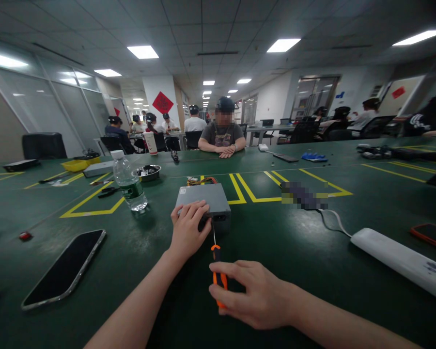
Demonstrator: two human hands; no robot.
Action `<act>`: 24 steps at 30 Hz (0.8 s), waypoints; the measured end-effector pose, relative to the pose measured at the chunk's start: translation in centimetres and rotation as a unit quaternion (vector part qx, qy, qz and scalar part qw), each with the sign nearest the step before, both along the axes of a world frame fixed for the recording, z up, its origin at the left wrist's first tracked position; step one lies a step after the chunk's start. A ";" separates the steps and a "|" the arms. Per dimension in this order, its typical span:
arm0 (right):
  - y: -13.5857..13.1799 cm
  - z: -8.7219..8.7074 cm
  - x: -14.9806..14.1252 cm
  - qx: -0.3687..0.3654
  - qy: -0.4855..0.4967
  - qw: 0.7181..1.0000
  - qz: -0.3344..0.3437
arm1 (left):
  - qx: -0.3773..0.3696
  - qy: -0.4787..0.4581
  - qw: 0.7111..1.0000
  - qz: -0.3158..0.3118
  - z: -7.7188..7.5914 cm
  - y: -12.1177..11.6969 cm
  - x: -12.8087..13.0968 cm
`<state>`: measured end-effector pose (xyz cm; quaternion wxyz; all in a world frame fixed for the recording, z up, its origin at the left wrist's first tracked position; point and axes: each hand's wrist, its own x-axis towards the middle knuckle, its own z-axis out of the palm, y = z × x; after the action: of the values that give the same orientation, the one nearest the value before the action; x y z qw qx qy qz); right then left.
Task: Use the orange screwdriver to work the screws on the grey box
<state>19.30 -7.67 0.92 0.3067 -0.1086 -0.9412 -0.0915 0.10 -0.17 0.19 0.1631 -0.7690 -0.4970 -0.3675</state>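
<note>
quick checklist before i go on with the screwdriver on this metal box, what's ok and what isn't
1. Left hand steadying the metal box: ok, it rests on the top and near edge.
2. Screwdriver held in the right hand: ok, fingers are around the orange and black handle.
3. Shaft pointed at the box's near side: ok.
4. Tip seated in a screw: cannot tell, too small to see.
5. Left fingers well away from the tip: not ok, the thumb looks close beside it.
6. Water bottle capped: ok, it stands upright with its white cap on.
</note>
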 end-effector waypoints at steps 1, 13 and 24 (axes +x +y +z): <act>0.0 -0.1 0.0 0.005 0.012 1.000 -0.004 | 0.001 0.000 1.000 0.000 0.0 0.0 0.0; -0.1 0.0 0.0 -0.007 -0.008 1.000 0.002 | 0.000 0.004 1.000 0.002 0.0 0.0 -0.1; -0.1 -0.3 0.1 -0.036 -0.025 0.999 -0.002 | 0.005 0.004 1.000 0.004 0.1 0.0 0.0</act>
<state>19.35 -7.76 0.61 0.2790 -0.1189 -0.9510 -0.0612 0.11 -0.22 0.29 0.1700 -0.7677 -0.4977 -0.3661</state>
